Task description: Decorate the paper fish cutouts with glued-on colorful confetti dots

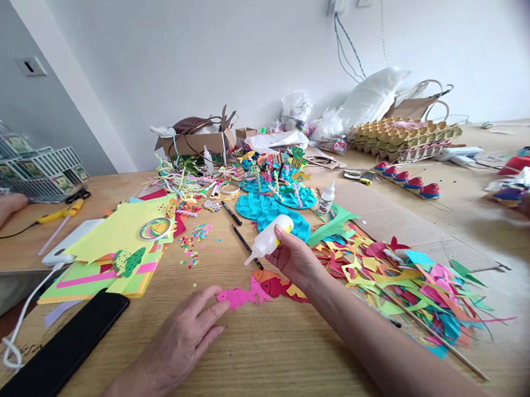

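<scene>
My right hand grips a white glue bottle, its nozzle tilted down to the left over the table. Flat on the wood, my left hand has its fingers stretched out, the tips at the head of a pink paper fish. Beside that fish lie an orange paper fish and a red paper fish, overlapping in a row partly hidden behind my right wrist. Two black pens lie just past the nozzle. Blue paper discs are behind the bottle.
Coloured paper scraps and a wooden stick spread at the right. A black phone and yellow paper sheets lie left. A second glue bottle stands behind. Other people's hands show at far left and far right.
</scene>
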### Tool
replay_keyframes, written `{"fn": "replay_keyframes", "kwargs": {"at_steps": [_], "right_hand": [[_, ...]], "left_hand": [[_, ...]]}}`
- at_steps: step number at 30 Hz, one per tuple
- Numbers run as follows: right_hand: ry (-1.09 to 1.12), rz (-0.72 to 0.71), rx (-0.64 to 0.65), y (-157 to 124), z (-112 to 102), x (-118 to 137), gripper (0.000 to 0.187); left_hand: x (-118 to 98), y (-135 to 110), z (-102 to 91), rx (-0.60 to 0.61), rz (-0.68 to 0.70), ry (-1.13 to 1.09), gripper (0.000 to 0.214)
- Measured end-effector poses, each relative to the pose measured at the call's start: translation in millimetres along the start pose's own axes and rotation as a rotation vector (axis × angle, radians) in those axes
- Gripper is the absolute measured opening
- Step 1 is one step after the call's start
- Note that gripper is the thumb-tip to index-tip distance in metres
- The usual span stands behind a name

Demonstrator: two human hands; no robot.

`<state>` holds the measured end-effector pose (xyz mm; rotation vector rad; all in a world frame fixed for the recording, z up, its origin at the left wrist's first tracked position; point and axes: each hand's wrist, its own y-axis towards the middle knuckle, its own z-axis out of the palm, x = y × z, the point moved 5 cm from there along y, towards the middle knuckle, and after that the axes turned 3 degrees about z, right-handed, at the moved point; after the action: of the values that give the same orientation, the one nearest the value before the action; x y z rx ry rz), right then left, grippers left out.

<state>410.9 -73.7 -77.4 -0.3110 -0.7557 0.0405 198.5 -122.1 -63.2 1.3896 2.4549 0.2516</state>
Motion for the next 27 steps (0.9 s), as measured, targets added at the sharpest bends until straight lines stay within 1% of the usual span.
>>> {"fn": "replay_keyframes", "kwargs": {"at_steps": [2,4,7,8,10,12,14,18,22,25,27], "right_hand": [[0.058,0.002,-0.012,-2,2,2,0.016],[0.102,0.007,0.000,-6,7,3,0.012],[0.125,0.026,0.054,-14,18,-2,0.014],[0.124,0.031,0.070,-17,21,-4,0.016],[0.118,0.041,0.083,-21,25,-9,0.019],[0.113,0.058,0.093,-22,27,-13,0.020],[0.111,0.069,0.107,-22,26,-15,0.021],[0.129,0.067,0.099,-19,22,-16,0.021],[0.106,0.116,0.092,-17,19,-24,0.026],[0.023,0.130,0.083,-16,16,-27,0.032],[-0.069,0.083,0.066,-14,13,-21,0.033]], "left_hand": [[2,6,-9.1,-0.080,-0.001,-0.053,0.031],[6,16,-13.6,-0.143,-0.040,-0.116,0.032],[9,40,-8.5,-0.191,-0.132,-0.260,0.048],[8,50,-5.2,-0.206,-0.142,-0.324,0.053],[5,69,1.2,-0.231,-0.130,-0.433,0.060],[0,85,3.1,-0.285,-0.077,-0.467,0.059],[-3,97,3.8,-0.311,-0.059,-0.501,0.056],[-5,108,2.4,-0.304,-0.033,-0.607,0.048],[-3,112,-2.0,-0.325,-0.012,-0.610,0.042],[3,115,-4.6,-0.333,-0.052,-0.578,0.041],[10,120,-6.0,-0.347,-0.100,-0.588,0.040]]}}
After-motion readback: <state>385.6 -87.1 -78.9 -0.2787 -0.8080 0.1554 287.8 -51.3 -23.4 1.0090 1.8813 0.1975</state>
